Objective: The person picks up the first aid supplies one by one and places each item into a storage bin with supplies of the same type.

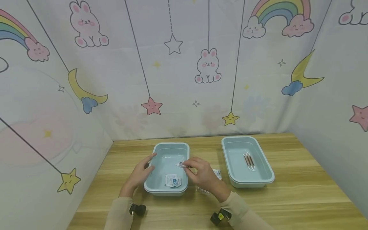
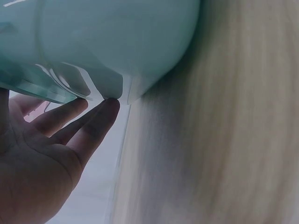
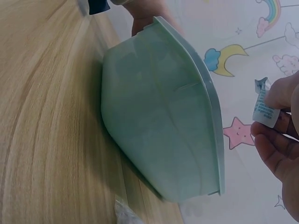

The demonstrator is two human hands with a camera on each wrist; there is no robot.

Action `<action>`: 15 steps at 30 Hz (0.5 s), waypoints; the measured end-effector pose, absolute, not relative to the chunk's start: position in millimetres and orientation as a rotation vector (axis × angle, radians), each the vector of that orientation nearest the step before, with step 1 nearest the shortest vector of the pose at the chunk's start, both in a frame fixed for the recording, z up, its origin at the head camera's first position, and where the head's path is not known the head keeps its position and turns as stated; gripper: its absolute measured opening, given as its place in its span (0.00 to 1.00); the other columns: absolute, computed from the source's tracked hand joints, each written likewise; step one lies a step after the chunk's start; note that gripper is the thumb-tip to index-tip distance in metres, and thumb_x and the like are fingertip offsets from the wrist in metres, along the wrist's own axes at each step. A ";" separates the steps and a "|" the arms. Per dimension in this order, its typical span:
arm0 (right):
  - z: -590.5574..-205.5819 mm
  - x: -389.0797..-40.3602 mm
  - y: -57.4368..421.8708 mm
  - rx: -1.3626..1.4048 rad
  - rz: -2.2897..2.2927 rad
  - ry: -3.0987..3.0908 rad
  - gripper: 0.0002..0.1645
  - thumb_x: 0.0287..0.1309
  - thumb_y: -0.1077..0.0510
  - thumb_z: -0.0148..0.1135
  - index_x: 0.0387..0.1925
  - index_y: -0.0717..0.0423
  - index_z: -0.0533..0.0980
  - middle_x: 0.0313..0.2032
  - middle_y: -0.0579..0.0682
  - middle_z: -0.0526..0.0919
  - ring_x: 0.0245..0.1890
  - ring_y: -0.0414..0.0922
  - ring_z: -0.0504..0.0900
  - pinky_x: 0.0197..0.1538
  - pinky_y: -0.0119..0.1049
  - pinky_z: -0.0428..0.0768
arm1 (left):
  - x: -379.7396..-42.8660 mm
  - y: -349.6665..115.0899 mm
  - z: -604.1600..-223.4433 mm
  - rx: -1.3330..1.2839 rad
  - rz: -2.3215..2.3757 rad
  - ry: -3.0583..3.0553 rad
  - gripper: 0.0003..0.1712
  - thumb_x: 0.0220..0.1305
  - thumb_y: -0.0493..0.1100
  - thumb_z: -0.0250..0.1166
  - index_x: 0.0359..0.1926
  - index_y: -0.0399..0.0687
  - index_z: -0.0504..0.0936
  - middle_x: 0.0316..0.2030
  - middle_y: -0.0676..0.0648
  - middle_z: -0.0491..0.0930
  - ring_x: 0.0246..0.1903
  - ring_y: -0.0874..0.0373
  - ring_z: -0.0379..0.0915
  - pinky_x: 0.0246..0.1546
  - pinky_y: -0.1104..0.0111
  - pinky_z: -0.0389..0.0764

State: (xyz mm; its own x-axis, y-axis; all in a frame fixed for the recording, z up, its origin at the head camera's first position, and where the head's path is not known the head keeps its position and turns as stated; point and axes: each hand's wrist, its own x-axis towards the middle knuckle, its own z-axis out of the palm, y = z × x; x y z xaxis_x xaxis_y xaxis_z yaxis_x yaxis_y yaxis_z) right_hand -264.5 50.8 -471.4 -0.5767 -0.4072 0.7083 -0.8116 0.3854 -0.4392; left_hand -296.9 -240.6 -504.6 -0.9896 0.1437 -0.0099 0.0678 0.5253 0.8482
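Observation:
On the left of the table stands a light blue plastic tub (image 1: 166, 191). My left hand (image 1: 139, 174) is at its left side, fingers extended; in the left wrist view the fingertips (image 2: 110, 105) touch the tub's outer wall. Over the tub's right rim, my right hand (image 1: 202, 172) pinches a small white sachet (image 3: 266, 109) with blue-green print between thumb and fingers. Inside that tub lie a few similar white and blue sachets (image 1: 174, 182), near the front wall.
To the right stands a second light blue tub (image 1: 253, 184) holding several brown sticks with white ends (image 1: 249, 160). Between the tubs, a white and blue packet (image 1: 217, 174) and a clear wrapper (image 1: 203, 191) lie on the wooden table (image 1: 299, 191), partly behind my right hand. Printed curtains (image 1: 184, 83) surround the table.

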 end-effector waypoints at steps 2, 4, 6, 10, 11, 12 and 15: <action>-471.5 -264.6 50.6 1.050 1.078 -2.160 0.09 0.56 0.65 0.66 0.40 0.56 0.82 0.38 0.47 0.84 0.39 0.38 0.84 0.43 0.25 0.83 | -297.0 -240.6 -504.7 0.186 1.480 2.677 0.30 0.69 0.39 0.54 0.71 0.57 0.65 0.73 0.42 0.59 0.71 0.37 0.53 0.69 0.43 0.57; -471.6 -264.6 50.4 1.055 1.073 -2.157 0.09 0.56 0.65 0.66 0.40 0.56 0.82 0.38 0.47 0.84 0.38 0.38 0.84 0.43 0.25 0.83 | -297.2 -240.6 -504.4 0.185 1.475 2.681 0.30 0.69 0.39 0.54 0.71 0.57 0.64 0.73 0.42 0.59 0.71 0.37 0.54 0.69 0.43 0.58; -471.7 -264.9 50.4 1.058 1.070 -2.152 0.09 0.56 0.65 0.66 0.40 0.56 0.82 0.38 0.47 0.84 0.38 0.38 0.84 0.42 0.26 0.84 | -297.5 -240.5 -504.0 0.184 1.474 2.682 0.31 0.69 0.39 0.54 0.71 0.57 0.64 0.73 0.42 0.59 0.71 0.36 0.54 0.69 0.43 0.58; -471.9 -265.3 49.9 1.061 1.066 -2.147 0.10 0.55 0.65 0.67 0.41 0.56 0.83 0.38 0.47 0.84 0.38 0.38 0.84 0.42 0.26 0.83 | -297.6 -240.6 -503.7 0.185 1.475 2.680 0.31 0.69 0.39 0.53 0.71 0.58 0.64 0.73 0.41 0.58 0.71 0.36 0.54 0.69 0.43 0.58; -472.0 -265.2 50.0 1.060 1.067 -2.151 0.10 0.56 0.65 0.67 0.41 0.56 0.83 0.38 0.47 0.84 0.38 0.38 0.84 0.42 0.25 0.83 | -297.5 -240.6 -503.9 0.186 1.474 2.681 0.31 0.69 0.39 0.53 0.71 0.58 0.64 0.73 0.41 0.58 0.71 0.36 0.54 0.69 0.43 0.58; -472.0 -265.0 49.9 1.059 1.069 -2.154 0.10 0.56 0.64 0.67 0.41 0.56 0.83 0.38 0.47 0.84 0.38 0.38 0.84 0.43 0.24 0.83 | -297.4 -240.8 -504.2 0.186 1.474 2.680 0.31 0.69 0.39 0.53 0.71 0.58 0.64 0.73 0.41 0.58 0.71 0.36 0.54 0.69 0.43 0.58; -472.4 -264.5 49.9 1.058 1.070 -2.162 0.10 0.55 0.64 0.67 0.41 0.56 0.83 0.38 0.47 0.84 0.38 0.38 0.84 0.43 0.24 0.83 | -296.9 -241.1 -505.3 0.190 1.470 2.681 0.31 0.69 0.39 0.53 0.71 0.57 0.64 0.73 0.41 0.58 0.71 0.37 0.54 0.70 0.44 0.57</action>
State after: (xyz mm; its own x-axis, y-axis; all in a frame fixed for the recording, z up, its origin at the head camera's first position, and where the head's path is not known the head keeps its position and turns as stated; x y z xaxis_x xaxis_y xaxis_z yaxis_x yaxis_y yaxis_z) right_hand -264.5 49.9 -472.4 -0.5717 -0.4201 0.7048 -0.8152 0.3886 -0.4295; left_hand -296.9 -241.1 -505.3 -0.9893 0.1458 -0.0086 0.0712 0.5328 0.8432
